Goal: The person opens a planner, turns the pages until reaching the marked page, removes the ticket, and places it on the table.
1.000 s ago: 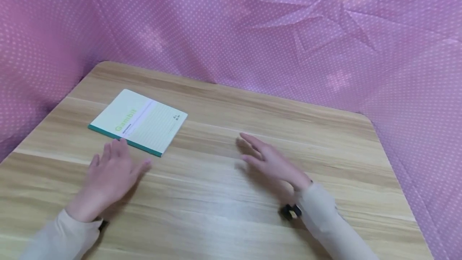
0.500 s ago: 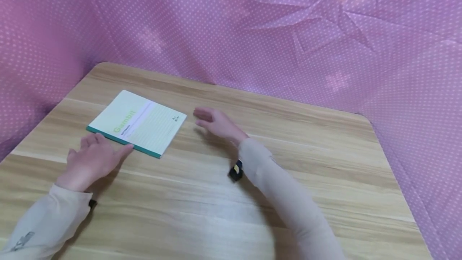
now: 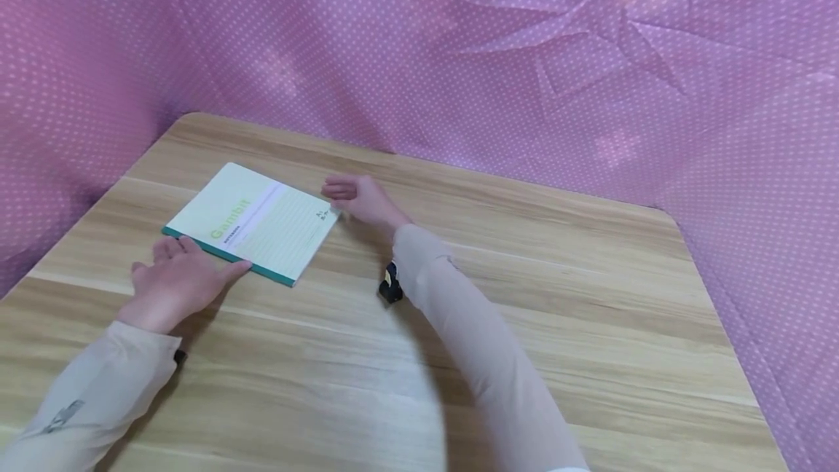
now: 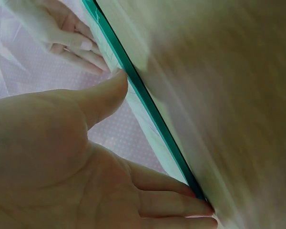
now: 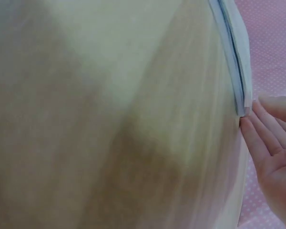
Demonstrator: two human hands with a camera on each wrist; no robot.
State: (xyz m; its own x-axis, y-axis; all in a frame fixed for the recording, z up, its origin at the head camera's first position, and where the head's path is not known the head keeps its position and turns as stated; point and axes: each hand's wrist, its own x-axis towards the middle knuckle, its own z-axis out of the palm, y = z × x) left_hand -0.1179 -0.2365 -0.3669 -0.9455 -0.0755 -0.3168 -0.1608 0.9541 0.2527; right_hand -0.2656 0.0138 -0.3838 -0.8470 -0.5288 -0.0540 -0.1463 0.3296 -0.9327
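A pale green notebook [image 3: 275,217] with a teal spine and "Gambit" on its cover lies closed and flat at the table's left side. At its spine edge is my left hand [image 3: 177,275], fingers extended and thumb tip on the spine. The left wrist view shows that thumb and the fingertips along the teal spine [image 4: 148,102]. My right hand [image 3: 367,202] reaches the notebook's far right corner, its thumb overlapping the cover there. Seen from the right wrist, the fairly straight fingers of the right hand [image 5: 271,148] are right at the corner of the notebook [image 5: 233,62].
The wood-grain table [image 3: 557,312] spreads to the right and front of the notebook. Pink dotted cloth [image 3: 419,57] hangs behind and along both sides of it. A small black device [image 3: 391,284] sits under the right wrist.
My right hand has moved left and away from me across the table to the notebook's far right corner. My left hand has shifted slightly, and its thumb has come onto the spine.
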